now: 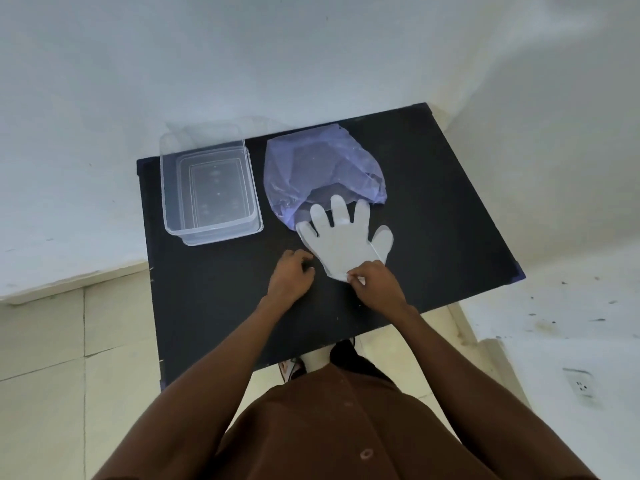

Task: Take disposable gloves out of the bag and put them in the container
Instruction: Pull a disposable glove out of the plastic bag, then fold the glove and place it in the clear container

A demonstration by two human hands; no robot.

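A translucent white disposable glove [341, 239] lies flat on the black table [433, 209], fingers pointing away toward the bag's mouth. The thin purple plastic bag [318, 161] lies behind it, its opening facing me. My right hand [375, 282] pinches the glove's cuff edge at the near end. My left hand [291, 277] rests on the table just left of the cuff, fingers curled, with nothing visibly in it. The clear plastic container [209, 183] stands at the table's left rear, with nothing inside it.
The small black table stands in a corner of white walls. Its right and near edges drop to a tiled floor. A wall socket [581, 384] sits low at the right. My feet show under the near edge.
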